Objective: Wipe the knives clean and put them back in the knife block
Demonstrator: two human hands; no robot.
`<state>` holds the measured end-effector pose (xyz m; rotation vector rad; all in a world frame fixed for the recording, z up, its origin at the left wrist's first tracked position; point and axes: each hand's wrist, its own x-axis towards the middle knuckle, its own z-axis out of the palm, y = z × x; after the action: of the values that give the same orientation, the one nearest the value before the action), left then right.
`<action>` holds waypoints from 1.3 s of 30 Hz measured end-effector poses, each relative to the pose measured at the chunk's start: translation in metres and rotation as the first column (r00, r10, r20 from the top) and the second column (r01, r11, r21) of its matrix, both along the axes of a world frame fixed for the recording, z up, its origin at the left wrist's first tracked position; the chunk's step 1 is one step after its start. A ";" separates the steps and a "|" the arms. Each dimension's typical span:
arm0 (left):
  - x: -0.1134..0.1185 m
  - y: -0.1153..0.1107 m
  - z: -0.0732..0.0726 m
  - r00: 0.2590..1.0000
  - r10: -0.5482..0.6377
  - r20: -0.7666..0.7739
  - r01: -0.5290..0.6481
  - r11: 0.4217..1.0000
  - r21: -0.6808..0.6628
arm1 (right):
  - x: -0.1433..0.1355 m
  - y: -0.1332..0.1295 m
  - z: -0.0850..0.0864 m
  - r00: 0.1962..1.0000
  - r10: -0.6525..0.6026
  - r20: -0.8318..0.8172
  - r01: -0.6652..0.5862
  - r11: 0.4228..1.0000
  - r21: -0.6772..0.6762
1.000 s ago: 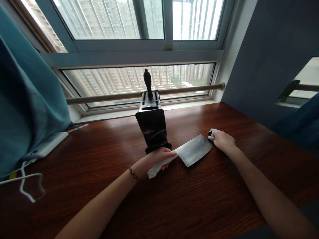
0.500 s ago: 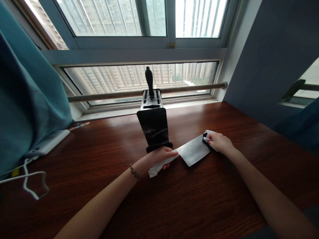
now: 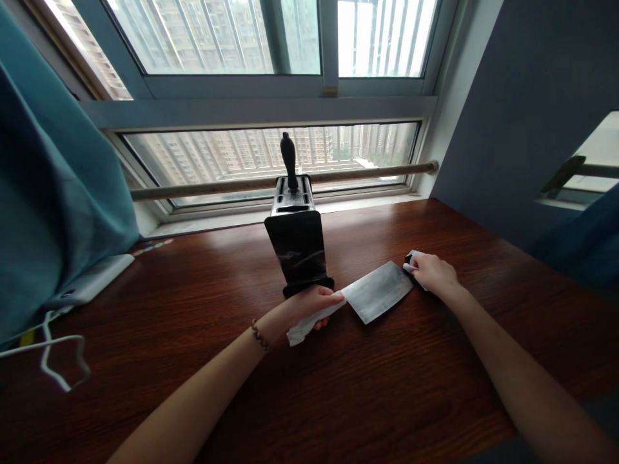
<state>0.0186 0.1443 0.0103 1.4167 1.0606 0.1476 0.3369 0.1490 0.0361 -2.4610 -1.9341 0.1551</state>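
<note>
A broad steel cleaver (image 3: 377, 293) lies flat on the dark wooden table (image 3: 367, 386), in front of a black knife block (image 3: 297, 248). My left hand (image 3: 309, 304) is closed on a folded white tissue (image 3: 305, 326) and presses it against the blade's near-left end. My right hand (image 3: 434, 274) grips the cleaver's black handle at the blade's far-right end, with a bit of white tissue (image 3: 414, 255) under the fingers. The handle is mostly hidden by that hand. A beaded bracelet (image 3: 258, 336) sits on my left wrist.
One black knife handle (image 3: 289, 158) sticks up from the block. A teal curtain (image 3: 53, 206) hangs at the left, with a white device (image 3: 91, 281) and a white cable (image 3: 58, 361) below it. A wooden rail (image 3: 367, 172) and window run behind; a grey wall (image 3: 522, 116) is at the right.
My right hand slid a little left toward the blade, then back right over the handle. The cleaver and my left hand have barely moved.
</note>
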 end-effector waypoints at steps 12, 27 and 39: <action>-0.001 0.000 0.002 1.000 -0.024 -0.009 0.025 0.999 0.031 | -0.023 -0.005 -0.004 0.976 0.190 -0.109 -0.189 0.982 0.021; 0.001 -0.002 0.003 1.000 0.003 -0.024 -0.003 1.000 0.014 | 0.000 0.002 0.004 0.998 -0.056 -0.029 0.053 0.996 -0.074; 0.002 -0.003 0.007 1.000 0.003 -0.026 -0.003 1.000 0.007 | -0.002 0.009 -0.014 0.947 0.224 -0.231 -0.208 0.974 0.090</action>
<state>0.0205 0.1417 0.0168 1.4262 1.0846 0.1354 0.3352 0.1581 0.0222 -2.0736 -2.0585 0.3669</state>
